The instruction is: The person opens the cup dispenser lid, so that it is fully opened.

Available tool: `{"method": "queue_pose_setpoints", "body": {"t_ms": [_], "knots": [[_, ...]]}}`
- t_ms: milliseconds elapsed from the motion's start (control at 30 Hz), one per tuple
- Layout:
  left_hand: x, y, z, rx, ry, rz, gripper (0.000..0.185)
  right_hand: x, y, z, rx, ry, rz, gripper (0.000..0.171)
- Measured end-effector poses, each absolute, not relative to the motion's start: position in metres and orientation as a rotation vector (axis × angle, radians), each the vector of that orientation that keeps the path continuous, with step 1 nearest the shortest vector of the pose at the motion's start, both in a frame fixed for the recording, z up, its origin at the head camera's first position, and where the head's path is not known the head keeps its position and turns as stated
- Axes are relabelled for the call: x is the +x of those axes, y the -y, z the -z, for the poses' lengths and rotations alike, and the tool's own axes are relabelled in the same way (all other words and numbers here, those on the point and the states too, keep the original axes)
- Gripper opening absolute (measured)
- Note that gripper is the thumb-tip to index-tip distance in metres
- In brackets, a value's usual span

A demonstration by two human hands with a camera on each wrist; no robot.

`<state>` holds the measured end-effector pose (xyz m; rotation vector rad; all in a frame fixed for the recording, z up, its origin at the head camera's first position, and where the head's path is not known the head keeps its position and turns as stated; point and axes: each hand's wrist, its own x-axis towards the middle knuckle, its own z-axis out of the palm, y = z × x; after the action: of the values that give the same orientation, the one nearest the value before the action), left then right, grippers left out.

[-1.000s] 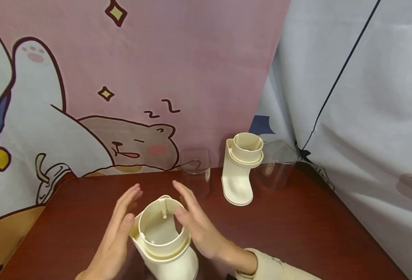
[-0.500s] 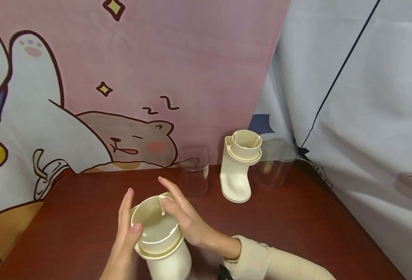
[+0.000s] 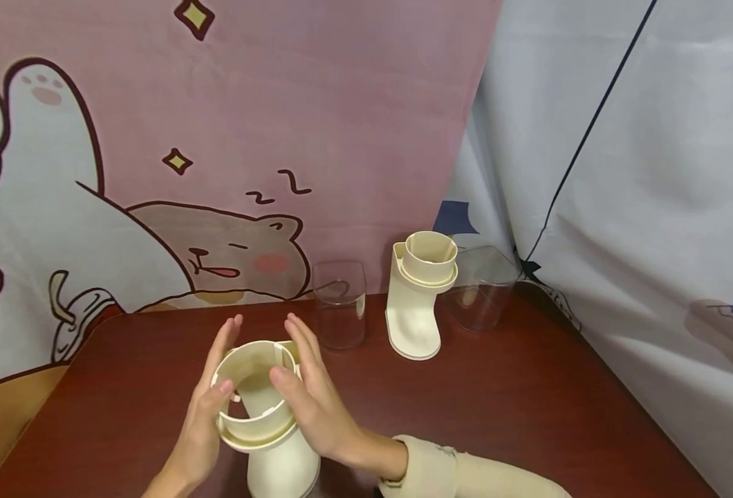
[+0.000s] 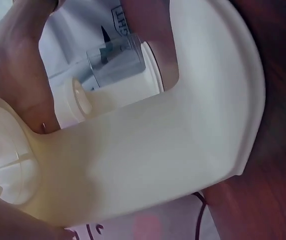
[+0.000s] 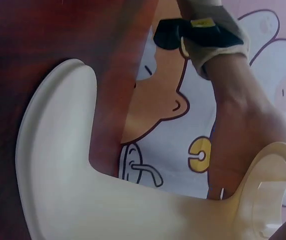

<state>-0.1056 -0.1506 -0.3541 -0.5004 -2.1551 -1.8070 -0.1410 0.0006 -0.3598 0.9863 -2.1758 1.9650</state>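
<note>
Near the front of the table is a cream plastic stand point(image 3: 282, 463) with a round collar point(image 3: 257, 430) at its top and a curved foot. My left hand point(image 3: 195, 425) lies along the collar's left side, its thumb over the rim and its fingers fairly straight. On the other side my right hand point(image 3: 319, 408) lies flat against the collar, its thumb in front of the opening. In the left wrist view the stand's upright point(image 4: 132, 155) and rounded foot show large. The right wrist view shows the stand's foot point(image 5: 57, 150) close to the tabletop.
A second matching cream stand point(image 3: 411, 318) stands upright at the back. Clear containers flank it: one point(image 3: 339, 318) on its left and another point(image 3: 481, 297) on its right. A printed pink cloth point(image 3: 366, 138) and a white cloth point(image 3: 640, 173) hang behind the reddish-brown table point(image 3: 497, 415).
Both hands and the stand have shifted a little left in the head view, and the stand has turned between the hands. The head view has also moved slightly. The back items stay in place.
</note>
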Motion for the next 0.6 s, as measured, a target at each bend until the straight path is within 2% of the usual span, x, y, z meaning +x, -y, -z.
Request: {"method": "queue_pose_setpoints", "body": {"t_ms": [300, 600], "knots": [[-0.146, 0.170, 0.361, -0.586, 2.118, 1.757, 0.052, -0.172, 0.019, 0.364, 0.899, 2.170, -1.925, 0.058], [-0.202, 0.196, 0.365, -0.598, 2.106, 1.770, 0.051, -0.226, 0.047, 0.364, 0.819, 2.194, -1.863, 0.066]]}}
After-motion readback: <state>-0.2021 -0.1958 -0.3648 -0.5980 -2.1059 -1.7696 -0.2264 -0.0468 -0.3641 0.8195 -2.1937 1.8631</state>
